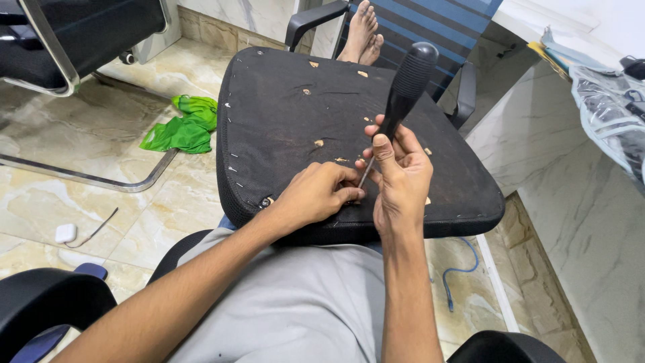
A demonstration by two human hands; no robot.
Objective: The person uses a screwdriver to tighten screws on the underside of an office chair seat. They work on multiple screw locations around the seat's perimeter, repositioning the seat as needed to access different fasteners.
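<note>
seat cushion [302, 114]: black, flecked with tan spots
screwdriver [405, 87]: black handle, silver shaft
cloth [183, 125]: bright green
floor [101, 134]: cream marble, beige veining
cable [460, 269]: blue
chair back [430, 27]: blue stripes, dark and light
trousers [295, 302]: grey

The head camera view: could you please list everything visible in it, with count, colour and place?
Upturned fabric-covered chair seat base: one, black, across the lap.
Screwdriver with ribbed handle: one, black, tip down on the seat base.
Crumpled cloth: one, green, on the floor, left.
Small plug with cord: one, white, on the floor, lower left.
Cable: one, blue, on the floor, right.
Another person's bare feet: two, top centre.
Left hand: grip pinched near the screwdriver's tip.
Right hand: grip closed round the screwdriver's shaft.
</note>
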